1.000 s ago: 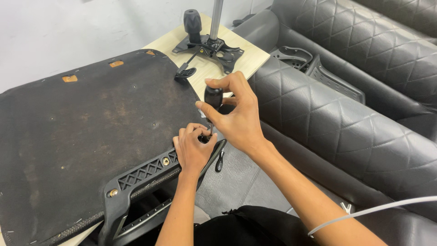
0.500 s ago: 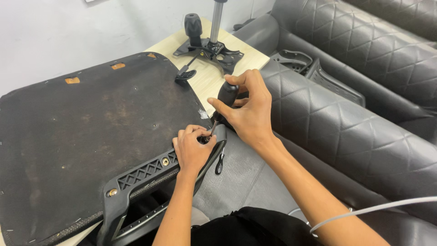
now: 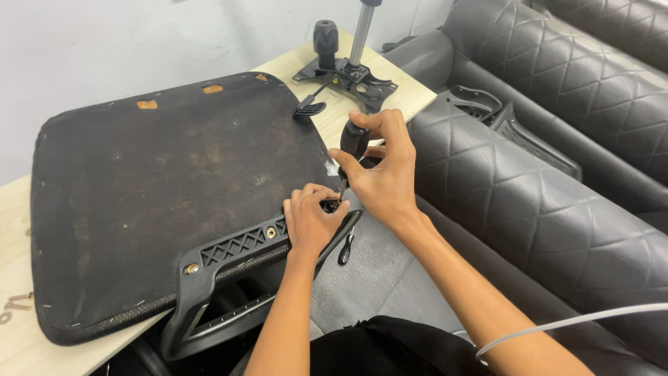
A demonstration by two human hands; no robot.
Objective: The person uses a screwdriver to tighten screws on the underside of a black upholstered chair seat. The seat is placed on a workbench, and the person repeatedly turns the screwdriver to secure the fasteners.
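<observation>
I see my right hand (image 3: 386,174) wrapped around the stubby black handle of a short screwdriver (image 3: 353,143), thumb and fingers closed on it, the shaft pointing down toward the near right edge of the upturned black fabric-covered seat base (image 3: 160,188); the tip meets the end of the black plastic armrest bracket with a lattice pattern (image 3: 240,247), right at my left hand (image 3: 309,223); my left hand is curled shut over that bracket end, fingertips pinching something small at the driver's tip, though what it is I cannot tell; two brass-coloured bolts (image 3: 271,232) sit in the bracket, left of my left hand; the seat base lies flat across the pale wooden tabletop (image 3: 21,209), covering most of it; at the tabletop's far right corner stands a black metal chair tilt mechanism with a knob and a grey post (image 3: 346,69); beside the tabletop's right edge runs a black quilted leather sofa (image 3: 557,188), with a black plastic chair part (image 3: 515,129) resting on it; behind is a plain pale wall (image 3: 139,42).
</observation>
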